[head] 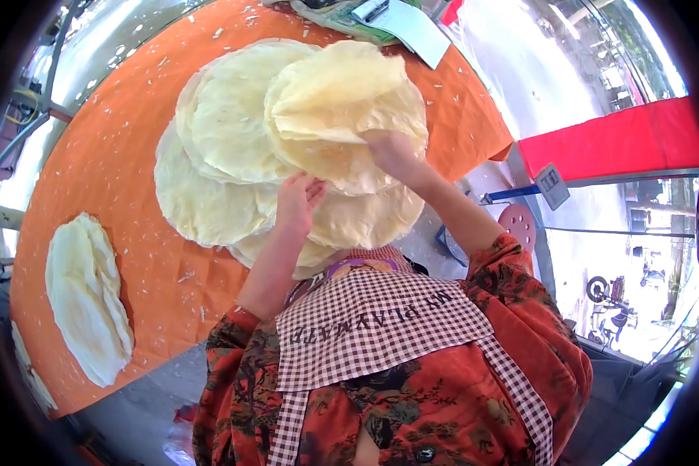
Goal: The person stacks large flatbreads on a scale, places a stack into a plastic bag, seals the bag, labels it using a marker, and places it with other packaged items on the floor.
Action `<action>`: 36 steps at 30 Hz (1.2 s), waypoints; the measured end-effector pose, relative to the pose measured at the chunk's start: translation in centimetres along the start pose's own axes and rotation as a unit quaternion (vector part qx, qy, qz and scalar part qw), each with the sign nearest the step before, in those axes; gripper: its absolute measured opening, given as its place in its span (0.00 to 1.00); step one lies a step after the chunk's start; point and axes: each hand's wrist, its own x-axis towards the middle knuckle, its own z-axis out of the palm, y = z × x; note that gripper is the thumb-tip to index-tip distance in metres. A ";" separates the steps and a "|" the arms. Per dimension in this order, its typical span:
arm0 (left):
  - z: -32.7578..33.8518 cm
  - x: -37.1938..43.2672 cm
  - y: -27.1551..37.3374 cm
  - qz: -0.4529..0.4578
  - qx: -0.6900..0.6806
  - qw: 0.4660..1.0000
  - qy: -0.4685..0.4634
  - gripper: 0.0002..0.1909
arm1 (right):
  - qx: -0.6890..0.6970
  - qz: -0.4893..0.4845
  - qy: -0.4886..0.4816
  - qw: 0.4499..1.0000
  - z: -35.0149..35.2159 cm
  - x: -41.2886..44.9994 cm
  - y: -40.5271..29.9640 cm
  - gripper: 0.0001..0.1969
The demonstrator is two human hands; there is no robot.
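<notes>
Before me, thin, pale yellow round sheets, likely a dried or flat-baked dough (242, 116), lie in overlapping piles. My right hand (391, 154) pinches the near edge of a folded top sheet (338, 93) at the upper right of the piles. Part of that sheet is doubled over, with its crease running towards the hand. My left hand (303, 197) hovers over or rests on the near side of the piles, its fingers loosely curled and no sheet visible in them. Whether it touches the sheets below is hard to tell.
An orange cloth (151, 122), strewn with pale flakes, covers the table. Folded sheets (87, 300) lie at the left. A notepad (408, 29) with a pen (377, 10) sits at the far edge. To the right are a pink round stool (517, 226) and a red-covered surface (611, 140).
</notes>
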 end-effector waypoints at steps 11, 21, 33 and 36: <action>1.5 -0.1 -1.5 -0.036 -0.082 0.995 -0.050 0.18 | 0.057 -0.026 -0.079 0.995 0.8 -3.6 1.3 0.18; 3.1 -1.3 -1.3 -0.015 -0.130 0.991 -0.013 0.15 | -0.003 -0.071 -0.109 0.991 0.0 -5.2 1.1 0.36; 2.9 -1.0 -3.3 0.000 -0.048 0.997 0.065 0.21 | -0.100 -0.055 0.031 0.993 2.3 -3.8 -1.2 0.27; 4.0 -1.6 -3.6 0.099 0.009 0.984 0.149 0.25 | -0.016 0.015 -0.046 0.999 2.0 -2.8 -0.1 0.19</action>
